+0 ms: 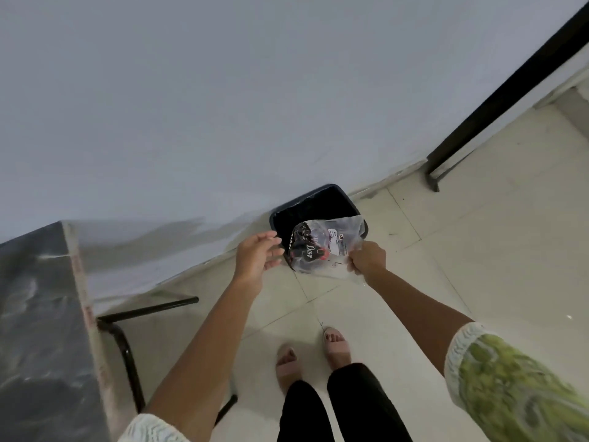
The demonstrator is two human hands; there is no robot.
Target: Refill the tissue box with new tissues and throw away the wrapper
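Note:
A clear plastic tissue wrapper (322, 247) with dark print and a white label hangs over a black square waste bin (302, 212) that stands on the floor against the wall. My right hand (366, 258) pinches the wrapper's lower right corner. To the wrapper's left, my left hand (258, 253) is open with fingers spread, just beside its edge and holding nothing. The tissue box is not in view.
A dark marble-patterned table (41, 330) with black metal legs (127, 355) stands at the left. A black door frame (497, 100) rises at the right. My feet in sandals (334, 346) stand on the pale tiled floor (478, 250) just short of the bin.

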